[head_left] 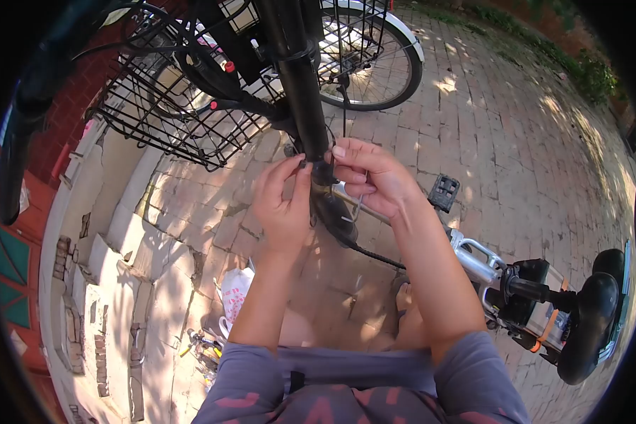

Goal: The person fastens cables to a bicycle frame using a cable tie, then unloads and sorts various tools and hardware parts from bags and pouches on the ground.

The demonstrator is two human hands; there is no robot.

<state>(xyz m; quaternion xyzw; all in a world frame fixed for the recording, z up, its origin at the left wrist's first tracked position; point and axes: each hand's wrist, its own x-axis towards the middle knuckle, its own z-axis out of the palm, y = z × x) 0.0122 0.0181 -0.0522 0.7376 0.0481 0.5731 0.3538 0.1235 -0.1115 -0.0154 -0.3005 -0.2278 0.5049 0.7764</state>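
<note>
A black bicycle stem post rises in front of me, with a dark collar low on it. My left hand is closed at the left side of the collar, thumb and forefinger pinching a small dark piece I cannot make out. On the other side, my right hand has its thumb and forefinger at a thin black cable beside the post. A thin bent metal rod, looking like a hex key, is tucked in the curled fingers of that hand. Below the collar is the black lower frame.
A black wire basket and black cables are at upper left. Behind stands another wheel. A pedal, silver frame and black saddle extend right. Stone steps, tools and a white bag lie left.
</note>
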